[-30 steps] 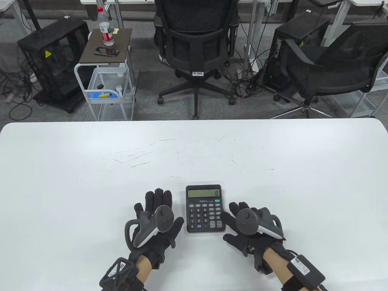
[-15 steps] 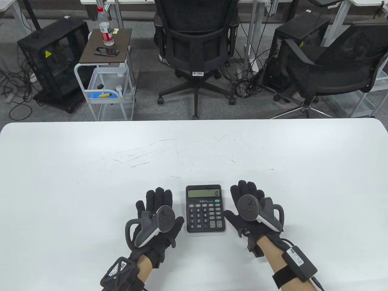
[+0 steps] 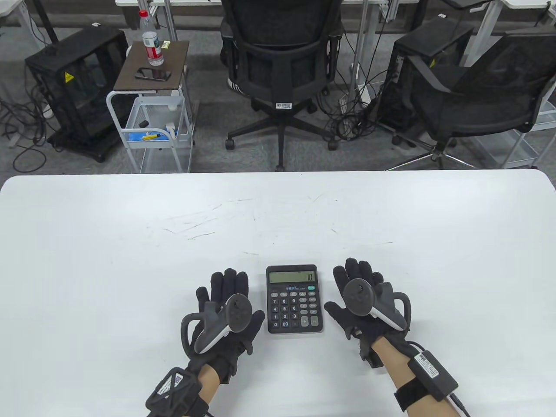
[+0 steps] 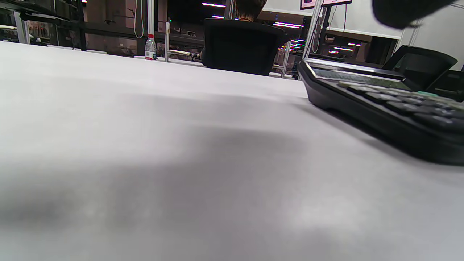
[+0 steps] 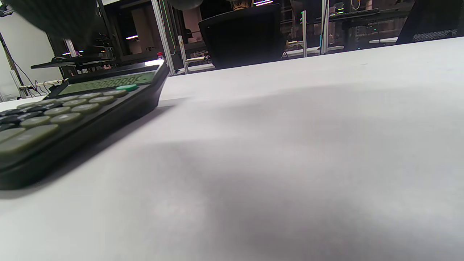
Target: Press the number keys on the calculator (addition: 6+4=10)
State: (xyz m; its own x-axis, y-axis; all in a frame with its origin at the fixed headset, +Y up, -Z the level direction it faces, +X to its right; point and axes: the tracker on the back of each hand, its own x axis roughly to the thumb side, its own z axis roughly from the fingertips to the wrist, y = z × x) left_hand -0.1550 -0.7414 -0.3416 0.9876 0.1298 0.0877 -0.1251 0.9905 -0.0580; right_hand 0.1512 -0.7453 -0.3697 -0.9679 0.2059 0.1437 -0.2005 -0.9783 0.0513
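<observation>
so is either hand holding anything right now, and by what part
Nothing is held. The left hand and right hand lie flat on the table either side of the calculator, fingers spread, neither gripping it.

Office/lab: mesh office chairs (image 3: 281, 65), PC towers (image 3: 78, 82), floor cables, white desks.

The calculator (image 3: 295, 299) screen (image 3: 291, 276) reads "10", right-aligned. On its keys you can make out digits: 7 8 9, then 4 5 6, 1 2 3, and 0 and 00 along the bottom row, with + and = on the bigger grey keys at the lower right. There's small blue print just under the screen, too tiny to read. Way behind the calculator, the black cabinet (image 3: 76, 87) on the floor has a yellow triangle warning sticker (image 3: 67, 77). The chair (image 3: 281, 65) behind the calculator has a white label, unreadable.
</observation>
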